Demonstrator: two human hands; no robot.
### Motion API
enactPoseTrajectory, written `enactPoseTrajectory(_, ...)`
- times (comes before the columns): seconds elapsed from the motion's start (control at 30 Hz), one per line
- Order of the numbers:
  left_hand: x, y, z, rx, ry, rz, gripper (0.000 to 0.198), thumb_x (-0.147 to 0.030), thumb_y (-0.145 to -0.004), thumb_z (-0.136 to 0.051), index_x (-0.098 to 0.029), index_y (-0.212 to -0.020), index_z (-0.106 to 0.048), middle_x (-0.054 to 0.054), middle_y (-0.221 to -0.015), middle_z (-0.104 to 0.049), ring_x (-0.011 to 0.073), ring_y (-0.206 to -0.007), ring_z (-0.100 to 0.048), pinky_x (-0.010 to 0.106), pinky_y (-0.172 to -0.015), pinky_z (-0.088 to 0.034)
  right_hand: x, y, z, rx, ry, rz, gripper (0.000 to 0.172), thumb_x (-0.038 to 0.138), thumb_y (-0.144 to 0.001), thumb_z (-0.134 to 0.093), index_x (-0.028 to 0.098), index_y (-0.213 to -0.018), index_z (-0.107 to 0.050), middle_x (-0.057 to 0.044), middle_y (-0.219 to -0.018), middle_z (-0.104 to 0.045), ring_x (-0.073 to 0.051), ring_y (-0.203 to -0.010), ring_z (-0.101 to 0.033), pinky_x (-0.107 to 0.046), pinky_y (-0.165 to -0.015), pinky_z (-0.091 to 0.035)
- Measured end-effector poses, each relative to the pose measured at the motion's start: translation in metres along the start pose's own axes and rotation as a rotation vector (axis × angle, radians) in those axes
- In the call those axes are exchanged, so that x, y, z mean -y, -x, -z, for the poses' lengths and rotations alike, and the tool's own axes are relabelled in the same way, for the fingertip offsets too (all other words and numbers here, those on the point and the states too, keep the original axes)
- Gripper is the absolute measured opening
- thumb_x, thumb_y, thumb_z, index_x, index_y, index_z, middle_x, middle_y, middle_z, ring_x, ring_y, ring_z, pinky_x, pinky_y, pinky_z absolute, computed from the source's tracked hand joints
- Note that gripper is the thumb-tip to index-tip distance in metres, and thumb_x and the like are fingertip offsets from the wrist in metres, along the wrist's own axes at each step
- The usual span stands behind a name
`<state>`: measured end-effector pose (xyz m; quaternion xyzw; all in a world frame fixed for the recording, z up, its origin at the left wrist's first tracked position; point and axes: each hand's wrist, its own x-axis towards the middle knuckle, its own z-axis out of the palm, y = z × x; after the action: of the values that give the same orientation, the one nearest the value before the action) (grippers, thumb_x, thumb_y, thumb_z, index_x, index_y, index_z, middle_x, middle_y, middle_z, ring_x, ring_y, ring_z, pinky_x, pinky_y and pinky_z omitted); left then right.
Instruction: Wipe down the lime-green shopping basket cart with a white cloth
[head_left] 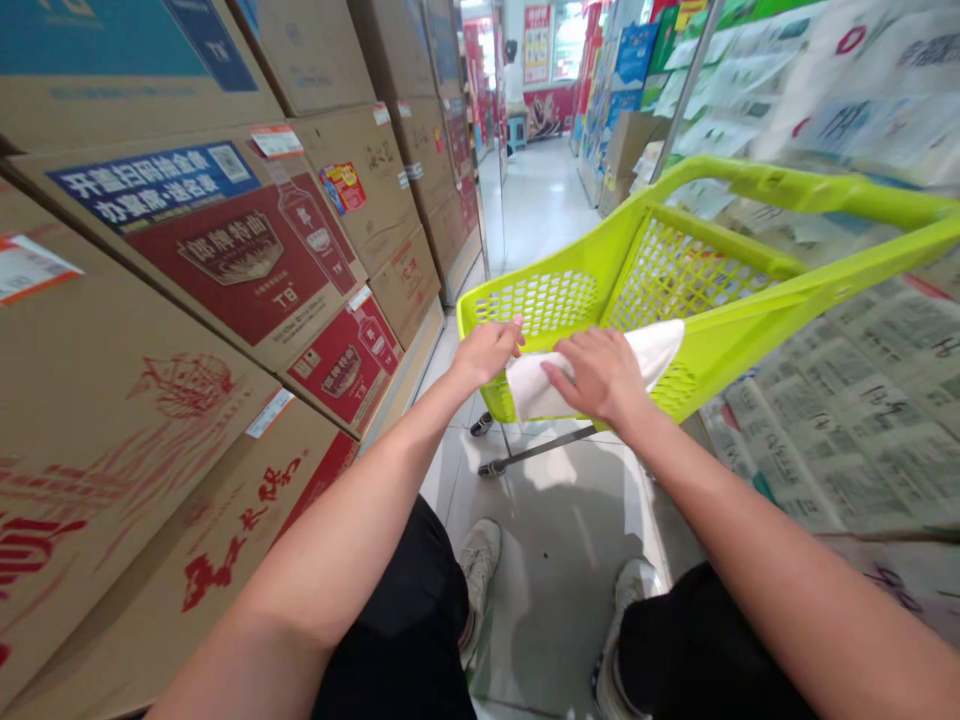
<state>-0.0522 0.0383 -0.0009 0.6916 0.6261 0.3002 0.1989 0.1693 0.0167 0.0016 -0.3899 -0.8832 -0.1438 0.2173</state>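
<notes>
A lime-green shopping cart (750,345) with a perforated plastic basket stands in front of me, turned sideways across the aisle. My left hand (487,352) grips the basket's rim near its left front corner, fingers curled over the edge. Draped along the rim is a white cloth (536,390), hanging down the near side. With curled fingers, my right hand (600,372) holds the cloth against the rim, right of my left hand. The cloth's far end spreads out beyond my right wrist. Parts of my right fingers are hidden behind the cloth and rim.
Stacked cardboard cartons (247,240) line the left side. Shelves with plastic-wrapped packages (862,390) stand on the right. The tiled floor (551,190) runs back between them, where a person (514,80) is near a blue stool (516,132). Cart wheels (493,468) are close to my feet.
</notes>
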Motion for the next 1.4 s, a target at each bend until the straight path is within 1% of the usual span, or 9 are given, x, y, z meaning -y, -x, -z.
enactPoseTrajectory(0.1,0.002,0.000,0.003,-0.006,-0.047,0.008,0.070,-0.061,-0.104,-0.023,-0.019,-0.091,-0.078,0.006,-0.087,-0.080,0.0217,-0.086,-0.071,0.031,-0.081,-0.052,-0.058,-0.002,0.010,-0.070,0.070,-0.271,0.063,0.054,-0.107,-0.030,0.017,-0.080,-0.073,-0.015,-0.078,-0.068,-0.029,-0.083,-0.056,-0.043,-0.081,-0.031)
enactPoseTrajectory(0.23,-0.005,0.004,0.004,-0.032,-0.095,0.051,0.070,-0.062,-0.104,-0.024,-0.021,-0.087,-0.077,0.006,-0.091,-0.080,0.0223,-0.088,-0.070,0.032,-0.084,-0.050,-0.098,0.002,0.016,-0.215,0.133,-0.430,0.061,0.052,-0.107,-0.032,0.015,-0.082,-0.074,-0.017,-0.080,-0.068,-0.032,-0.090,-0.055,-0.045,-0.085,-0.031)
enactPoseTrajectory(0.4,-0.012,0.005,0.003,-0.018,-0.062,0.070,0.068,-0.061,-0.105,-0.024,-0.023,-0.091,-0.079,0.004,-0.093,-0.080,0.0233,-0.094,-0.071,0.034,-0.087,-0.050,-0.023,0.006,0.001,-0.094,0.038,-0.120,0.057,0.058,-0.105,-0.035,0.017,-0.100,-0.075,-0.013,-0.091,-0.067,-0.031,-0.097,-0.052,-0.046,-0.091,-0.032)
enactPoseTrajectory(0.53,-0.005,0.003,0.004,-0.040,-0.078,0.056,0.069,-0.061,-0.105,-0.024,-0.022,-0.091,-0.078,0.006,-0.096,-0.080,0.0243,-0.097,-0.071,0.035,-0.086,-0.050,0.031,0.005,-0.005,-0.057,-0.051,0.082,0.062,0.063,-0.103,-0.040,0.019,-0.139,-0.065,-0.014,-0.113,-0.067,-0.032,-0.106,-0.050,-0.046,-0.100,-0.032)
enactPoseTrajectory(0.8,0.002,0.005,0.007,-0.013,-0.068,0.059,0.071,-0.062,-0.105,-0.022,-0.021,-0.090,-0.078,0.004,-0.089,-0.080,0.0229,-0.087,-0.072,0.033,-0.079,-0.051,-0.077,0.005,0.004,-0.171,0.113,-0.327,0.058,0.048,-0.106,-0.032,0.015,-0.095,-0.078,-0.017,-0.090,-0.067,-0.035,-0.102,-0.053,-0.055,-0.102,-0.031)
enactPoseTrajectory(0.9,-0.007,0.007,0.006,0.012,-0.120,0.108,0.073,-0.065,-0.104,-0.022,-0.023,-0.091,-0.079,0.004,-0.092,-0.081,0.0246,-0.093,-0.072,0.035,-0.085,-0.051,-0.064,0.008,0.000,-0.202,0.123,-0.324,0.054,0.050,-0.106,-0.035,0.015,-0.103,-0.078,-0.017,-0.099,-0.067,-0.038,-0.110,-0.052,-0.063,-0.110,-0.026)
enactPoseTrajectory(1.1,-0.007,0.006,0.008,0.017,-0.167,0.098,0.073,-0.065,-0.104,-0.021,-0.024,-0.095,-0.081,0.006,-0.104,-0.081,0.0270,-0.104,-0.072,0.036,-0.091,-0.051,0.021,0.007,-0.005,-0.032,-0.021,0.050,0.058,0.058,-0.103,-0.044,0.017,-0.137,-0.066,-0.015,-0.118,-0.069,-0.034,-0.115,-0.053,-0.054,-0.119,-0.025)
enactPoseTrajectory(1.27,0.001,0.006,0.010,0.035,-0.133,0.091,0.072,-0.063,-0.105,-0.021,-0.023,-0.096,-0.080,0.005,-0.096,-0.081,0.0236,-0.094,-0.072,0.032,-0.083,-0.052,-0.033,0.003,0.003,-0.052,0.047,-0.087,0.051,0.044,-0.107,-0.034,0.019,-0.097,-0.077,-0.012,-0.093,-0.073,-0.029,-0.096,-0.057,-0.050,-0.113,-0.030)
enactPoseTrajectory(1.4,-0.001,0.007,0.009,0.010,-0.107,0.088,0.071,-0.064,-0.104,-0.022,-0.023,-0.092,-0.079,0.004,-0.094,-0.081,0.0215,-0.086,-0.071,0.031,-0.077,-0.051,-0.057,0.005,0.006,-0.111,0.113,-0.216,0.049,0.039,-0.105,-0.035,0.018,-0.091,-0.077,-0.013,-0.089,-0.073,-0.031,-0.096,-0.056,-0.053,-0.106,-0.031)
